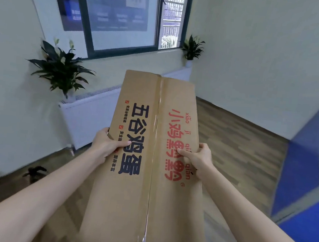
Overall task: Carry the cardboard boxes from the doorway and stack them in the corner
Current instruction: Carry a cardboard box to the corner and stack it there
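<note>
The box (152, 149) (taped along its middle seam) is held out in front, centre frame, clamped between both hands: the left hand (107, 145) at 9 o'clock on its edge, the right hand (197, 160) at 3, thumbs pressed on top. The corner (194, 79) lies at 12 o'clock. No stack shows there yet, so carrying seems midway and stacking remains.

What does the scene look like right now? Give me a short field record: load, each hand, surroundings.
load: cardboard box, taped along its centre seam, carried off the floor
left hand: grips the box's left edge, thumb on top
right hand: grips the box's right edge, thumb on top
ahead: window, radiator, two potted plants
floor: wood, bare near far corner
</note>
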